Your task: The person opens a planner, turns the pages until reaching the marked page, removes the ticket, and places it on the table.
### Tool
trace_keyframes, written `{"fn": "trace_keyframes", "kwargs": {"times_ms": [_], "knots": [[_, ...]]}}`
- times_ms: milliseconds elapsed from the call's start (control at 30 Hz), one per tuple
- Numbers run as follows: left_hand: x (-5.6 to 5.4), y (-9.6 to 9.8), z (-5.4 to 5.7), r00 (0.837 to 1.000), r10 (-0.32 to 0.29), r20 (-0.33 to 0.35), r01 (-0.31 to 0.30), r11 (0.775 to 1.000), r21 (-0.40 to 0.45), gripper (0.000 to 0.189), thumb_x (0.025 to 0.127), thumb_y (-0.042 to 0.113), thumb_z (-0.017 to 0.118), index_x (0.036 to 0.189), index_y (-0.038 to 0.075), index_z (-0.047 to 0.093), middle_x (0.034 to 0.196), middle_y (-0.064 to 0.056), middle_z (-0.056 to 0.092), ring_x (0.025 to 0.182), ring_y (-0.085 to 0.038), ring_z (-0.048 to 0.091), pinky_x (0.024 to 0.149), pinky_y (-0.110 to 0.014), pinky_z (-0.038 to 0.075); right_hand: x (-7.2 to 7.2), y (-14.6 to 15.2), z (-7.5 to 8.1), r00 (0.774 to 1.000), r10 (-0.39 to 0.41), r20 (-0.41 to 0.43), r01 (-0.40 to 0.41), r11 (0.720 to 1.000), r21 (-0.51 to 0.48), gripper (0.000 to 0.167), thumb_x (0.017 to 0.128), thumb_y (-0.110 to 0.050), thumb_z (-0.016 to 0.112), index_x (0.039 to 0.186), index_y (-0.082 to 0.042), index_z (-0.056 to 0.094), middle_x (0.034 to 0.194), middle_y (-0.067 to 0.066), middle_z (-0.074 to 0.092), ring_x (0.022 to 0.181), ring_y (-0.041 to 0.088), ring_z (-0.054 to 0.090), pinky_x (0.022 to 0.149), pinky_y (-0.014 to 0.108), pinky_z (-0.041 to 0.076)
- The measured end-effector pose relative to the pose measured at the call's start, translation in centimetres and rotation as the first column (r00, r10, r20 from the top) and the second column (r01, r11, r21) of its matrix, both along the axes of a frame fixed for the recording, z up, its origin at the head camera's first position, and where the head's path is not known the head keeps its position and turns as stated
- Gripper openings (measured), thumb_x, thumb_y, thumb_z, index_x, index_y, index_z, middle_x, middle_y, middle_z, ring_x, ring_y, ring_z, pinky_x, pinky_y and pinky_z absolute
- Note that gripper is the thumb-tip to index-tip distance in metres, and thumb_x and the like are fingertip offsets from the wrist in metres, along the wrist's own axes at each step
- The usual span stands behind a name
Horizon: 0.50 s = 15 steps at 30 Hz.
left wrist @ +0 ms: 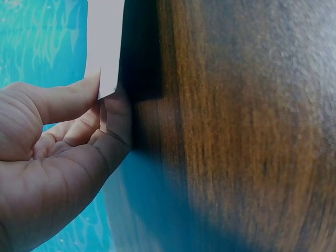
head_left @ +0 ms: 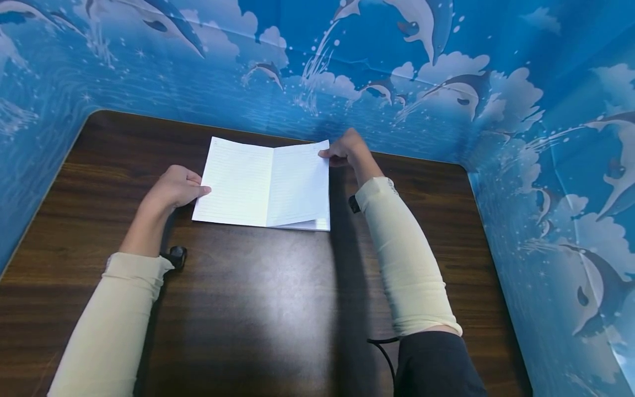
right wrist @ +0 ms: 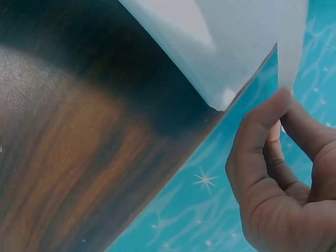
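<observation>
An open notebook (head_left: 238, 182) with lined white pages lies toward the far side of the table. My left hand (head_left: 176, 187) pinches its left edge, thumb on top of the page and fingers beneath. In the left wrist view the thumb and fingers of that hand (left wrist: 68, 131) close on the notebook's edge (left wrist: 107, 47). At the upper right corner, my right hand (head_left: 349, 153) pinches a single page (head_left: 297, 182), which is lifted off the pages below. The right wrist view shows this page (right wrist: 290, 52) between thumb and forefinger of the right hand (right wrist: 283, 163), apart from the notebook's lower corner (right wrist: 215, 84).
The dark wooden table (head_left: 258, 309) has rounded far corners. A blue dolphin-print curtain (head_left: 208, 77) surrounds it at the back and sides. Dark wrist cameras (head_left: 177, 257) sit at both cuffs, and a black cable (head_left: 383, 347) hangs by the right sleeve.
</observation>
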<state>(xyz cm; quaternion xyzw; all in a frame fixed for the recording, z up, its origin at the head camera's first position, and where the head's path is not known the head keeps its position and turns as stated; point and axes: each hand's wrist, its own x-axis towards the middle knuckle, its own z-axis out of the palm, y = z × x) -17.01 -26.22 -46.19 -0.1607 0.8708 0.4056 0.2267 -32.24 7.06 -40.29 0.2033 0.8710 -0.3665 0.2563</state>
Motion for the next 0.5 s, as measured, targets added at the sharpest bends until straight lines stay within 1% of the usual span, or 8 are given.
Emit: {"fn": "trace_keyframes", "kwargs": {"times_ms": [100,267,333,433,500], "knots": [[-0.1,-0.1,-0.1,1.0,-0.003,-0.002,0.003,1.0,0.002,0.05,0.108,0.017,0.06,0.144,-0.017,0.052,0.145,-0.039,0.05,0.127,-0.046,0.049,0.108,-0.064,0.045,0.1,0.0,0.7,1.0,0.027,-0.014,-0.027,1.0,-0.013,0.041,0.096,-0.016,0.082,0.133,-0.003,0.071,0.116,0.012,0.071,0.08,0.018,0.072,0.095,0.033,0.062],[-0.1,-0.1,-0.2,1.0,-0.009,0.003,0.009,1.0,0.005,0.05,0.109,0.018,0.059,0.145,-0.017,0.052,0.149,-0.039,0.048,0.13,-0.046,0.048,0.11,-0.065,0.045,0.3,-0.4,2.4,0.997,0.079,0.009,-0.079,0.997,-0.002,0.035,0.098,-0.019,0.08,0.129,-0.004,0.072,0.098,0.009,0.069,0.071,0.015,0.068,0.101,0.034,0.06],[-0.1,-0.1,-0.1,1.0,-0.006,0.006,0.006,1.0,0.004,0.05,0.109,0.018,0.059,0.145,-0.017,0.052,0.149,-0.039,0.047,0.13,-0.046,0.047,0.11,-0.065,0.045,0.4,-0.7,2.9,0.995,0.101,0.014,-0.101,0.995,-0.006,0.03,0.099,-0.019,0.079,0.124,-0.005,0.071,0.094,0.007,0.068,0.069,0.014,0.067,0.099,0.033,0.061],[-0.1,-0.1,-0.1,1.0,0.0,0.01,0.0,1.0,0.002,0.05,0.109,0.018,0.059,0.144,-0.017,0.052,0.148,-0.039,0.047,0.128,-0.046,0.047,0.108,-0.064,0.045,0.5,-1.1,3.5,0.992,0.126,0.007,-0.126,0.992,-0.027,0.02,0.1,-0.019,0.078,0.113,-0.006,0.07,0.091,0.006,0.066,0.067,0.014,0.066,0.092,0.031,0.062],[0.0,-0.1,-0.1,1.0,0.0,0.009,0.0,1.0,0.001,0.049,0.109,0.018,0.059,0.144,-0.017,0.053,0.148,-0.039,0.047,0.125,-0.045,0.047,0.106,-0.064,0.046,0.6,-1.3,3.8,0.99,0.144,-0.003,-0.144,0.989,-0.035,0.017,0.101,-0.019,0.077,0.107,-0.007,0.067,0.089,0.006,0.066,0.067,0.013,0.066,0.09,0.03,0.062]]}}
